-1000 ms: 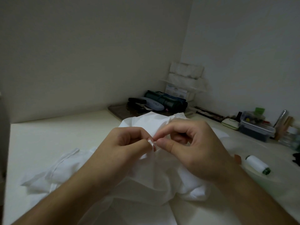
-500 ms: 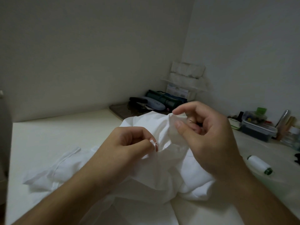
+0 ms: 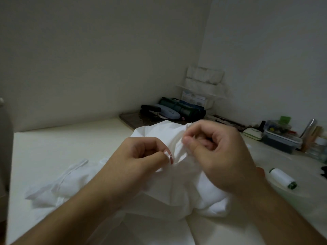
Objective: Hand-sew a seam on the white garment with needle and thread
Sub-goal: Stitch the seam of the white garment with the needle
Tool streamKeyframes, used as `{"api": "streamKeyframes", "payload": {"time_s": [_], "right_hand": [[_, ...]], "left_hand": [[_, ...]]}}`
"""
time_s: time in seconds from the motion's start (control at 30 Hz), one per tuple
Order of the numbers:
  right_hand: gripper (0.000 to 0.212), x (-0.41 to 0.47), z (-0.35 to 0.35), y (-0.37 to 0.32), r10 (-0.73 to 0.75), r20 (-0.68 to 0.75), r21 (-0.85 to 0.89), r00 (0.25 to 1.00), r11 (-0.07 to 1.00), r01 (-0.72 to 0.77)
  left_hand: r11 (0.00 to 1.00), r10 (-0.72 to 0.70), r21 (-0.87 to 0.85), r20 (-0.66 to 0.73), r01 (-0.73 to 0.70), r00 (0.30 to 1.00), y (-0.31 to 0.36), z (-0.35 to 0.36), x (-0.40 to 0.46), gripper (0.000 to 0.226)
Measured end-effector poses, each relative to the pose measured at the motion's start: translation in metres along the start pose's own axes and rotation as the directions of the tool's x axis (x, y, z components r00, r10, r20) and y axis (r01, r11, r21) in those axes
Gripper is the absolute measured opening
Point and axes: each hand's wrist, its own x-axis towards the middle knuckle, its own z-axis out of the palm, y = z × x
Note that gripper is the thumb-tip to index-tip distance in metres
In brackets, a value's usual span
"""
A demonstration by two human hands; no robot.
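Note:
The white garment (image 3: 178,190) lies bunched on the pale table in front of me. My left hand (image 3: 141,156) pinches a small fold of its fabric between thumb and forefinger. Just to the right and slightly higher, my right hand (image 3: 217,154) is curled with thumb and forefinger pressed together against the cloth. The needle and thread are too small and blurred to make out between those fingers. A spool of white thread (image 3: 282,178) lies on its side at the right of the table.
Dark pouches and a glasses case (image 3: 169,113) sit on a tray in the far corner under a small white shelf (image 3: 203,89). A lidded plastic box (image 3: 281,140), a small white case (image 3: 253,133) and jars line the right wall. A grey object (image 3: 5,156) stands at the left edge.
My right hand first rose up and right away from the left hand, then came back down and left towards it. The left hand kept its pinch on the fold in place.

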Motion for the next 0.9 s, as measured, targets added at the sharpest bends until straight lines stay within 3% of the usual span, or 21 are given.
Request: {"api": "streamKeyframes", "payload": {"time_s": [0.1, 0.17, 0.3, 0.43, 0.9], "right_hand": [[0.019, 0.003, -0.003, 0.004, 0.015, -0.192, -0.084, 0.981, 0.996, -0.032], [0.015, 0.003, -0.004, 0.002, 0.017, -0.205, -0.047, 0.979, 0.999, -0.027], [0.019, -0.002, -0.006, -0.005, -0.047, 0.009, 0.095, 0.999, 0.994, 0.046], [0.014, -0.003, 0.001, -0.007, -0.048, 0.213, 0.053, 0.976, 0.998, 0.037], [0.017, -0.001, -0.001, -0.003, 0.006, 0.262, 0.128, 0.965, 0.991, -0.04]], "left_hand": [[1.0, -0.017, 0.005, -0.008, 0.017, 1.0, 0.001, 0.0, 0.0, 0.015], [1.0, -0.019, 0.003, -0.005, 0.02, 1.0, 0.001, 0.0, 0.0, 0.014], [1.0, -0.007, -0.011, 0.005, 0.007, 1.0, -0.001, 0.0, 0.001, 0.018], [1.0, 0.027, -0.001, 0.024, -0.027, 0.999, -0.003, -0.001, 0.002, 0.015], [0.999, 0.03, -0.019, 0.019, -0.03, 0.999, -0.006, -0.002, 0.003, 0.016]]}}
